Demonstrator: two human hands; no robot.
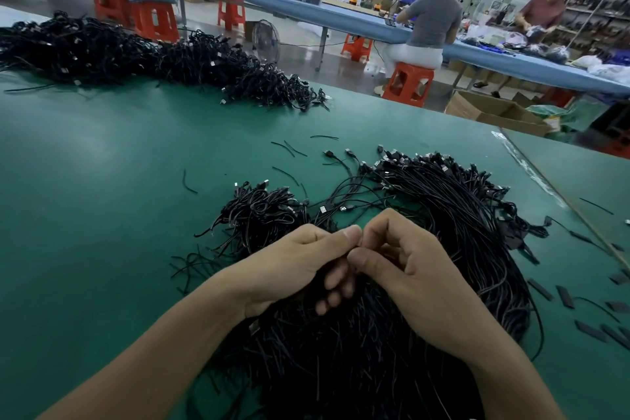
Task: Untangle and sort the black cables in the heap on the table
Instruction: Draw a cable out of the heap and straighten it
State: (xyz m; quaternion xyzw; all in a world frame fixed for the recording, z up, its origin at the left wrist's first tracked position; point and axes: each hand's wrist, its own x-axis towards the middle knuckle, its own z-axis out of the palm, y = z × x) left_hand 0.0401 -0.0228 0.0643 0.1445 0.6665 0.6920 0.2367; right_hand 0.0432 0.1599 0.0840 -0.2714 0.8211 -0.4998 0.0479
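Low in the frame, the left hand (300,266) and right hand (409,269) meet thumb to thumb, fingers curled, pinching strands of the black cables (341,351) heaped under them at lower centre of the green worktop (102,181). To the right, a straightened bundle (460,201) suggests some sorting is done. A large tangled far heap (136,54) at upper left looks untouched, so much is probably left. No writing is legible.

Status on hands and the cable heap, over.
Left hand, right hand: thumbs meeting, pinching strands from tangled black cable heap beneath. Heap unsorted. Loose black scraps nearby.
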